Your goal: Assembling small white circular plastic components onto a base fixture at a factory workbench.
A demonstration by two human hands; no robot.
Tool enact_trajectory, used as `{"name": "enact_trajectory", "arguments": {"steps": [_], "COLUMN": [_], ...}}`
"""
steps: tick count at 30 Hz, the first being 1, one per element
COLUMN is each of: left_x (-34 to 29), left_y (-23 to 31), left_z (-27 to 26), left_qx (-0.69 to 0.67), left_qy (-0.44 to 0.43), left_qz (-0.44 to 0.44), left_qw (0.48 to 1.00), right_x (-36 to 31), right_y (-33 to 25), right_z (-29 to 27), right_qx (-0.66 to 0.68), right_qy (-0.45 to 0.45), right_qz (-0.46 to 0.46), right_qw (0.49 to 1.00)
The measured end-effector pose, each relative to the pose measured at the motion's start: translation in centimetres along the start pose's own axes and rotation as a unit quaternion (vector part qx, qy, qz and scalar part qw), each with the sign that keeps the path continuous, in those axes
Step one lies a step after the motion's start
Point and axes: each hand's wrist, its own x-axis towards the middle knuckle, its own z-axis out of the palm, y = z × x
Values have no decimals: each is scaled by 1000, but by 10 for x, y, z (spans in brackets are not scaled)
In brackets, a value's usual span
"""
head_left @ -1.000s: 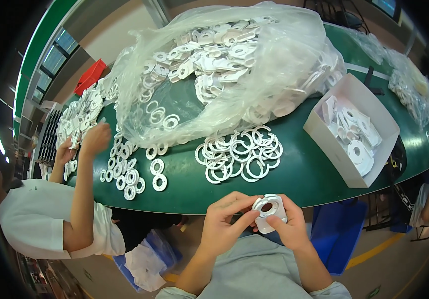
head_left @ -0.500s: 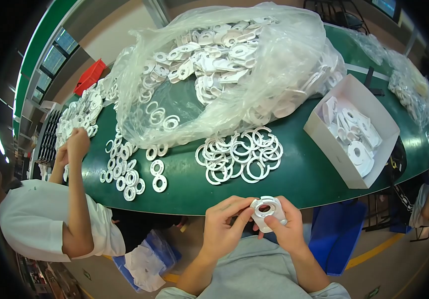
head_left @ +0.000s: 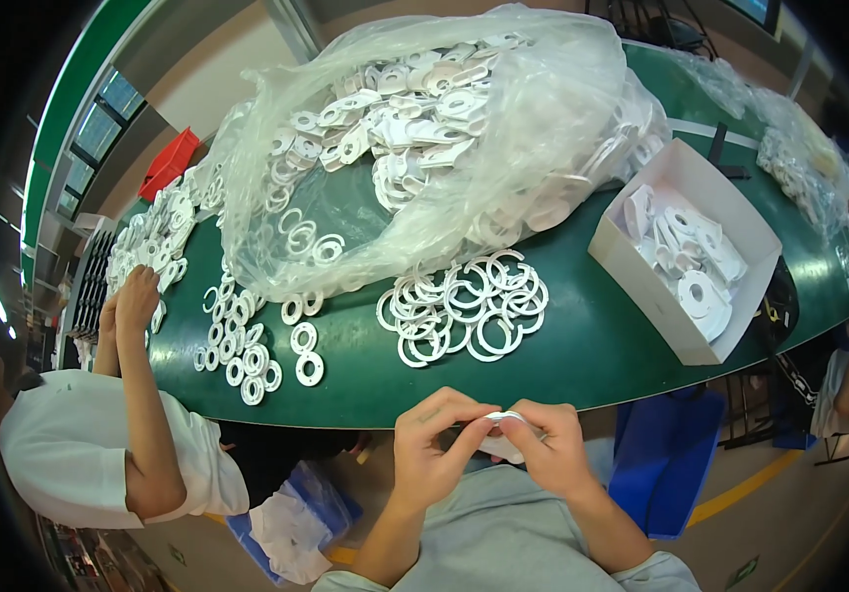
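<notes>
Both my hands grip one white plastic part point(head_left: 503, 446) just off the table's near edge, over my lap. My left hand point(head_left: 436, 444) pinches its left side between thumb and fingers. On the other side, my right hand point(head_left: 549, 446) clasps it, the thumb pressing on the top. The part is tilted so that its face is mostly hidden by my fingers. Beyond my hands lies a heap of white open rings point(head_left: 466, 306) on the green table. Left of that heap are small round white rings point(head_left: 309, 368) and a cluster of similar ones point(head_left: 245, 345).
A large clear plastic bag point(head_left: 553, 109) full of white parts covers the table's middle. At right stands a white box point(head_left: 641, 286) with more parts. A co-worker's hands point(head_left: 135, 301) handle parts at left. Blue bins point(head_left: 666, 459) stand below the table edge.
The white part has been tipped in my hands, so its round opening no longer shows. Both thumbs have come closer together on it. The co-worker's hands have moved slightly lower.
</notes>
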Motion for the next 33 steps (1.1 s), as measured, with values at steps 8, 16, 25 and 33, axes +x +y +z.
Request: {"name": "enact_trajectory", "arguments": {"steps": [8, 16, 25, 33], "left_x": [-6, -5, -2, 133], "left_y": [1, -6, -14, -7], "left_z": [14, -3, -1, -60], "left_qx": [27, -111, -66, 233], "left_qy": [0, -4, -52, 137], "left_qz": [-89, -159, -149, 60], "left_qw": [996, 981, 985, 961], "right_x": [-4, 0, -7, 2], "right_y": [11, -1, -14, -94], "right_z": [15, 7, -9, -143], "right_qx": [155, 223, 42, -161], "right_qy": [60, 27, -18, 414], "right_qz": [115, 174, 103, -23], "right_qw": [979, 959, 994, 895]}}
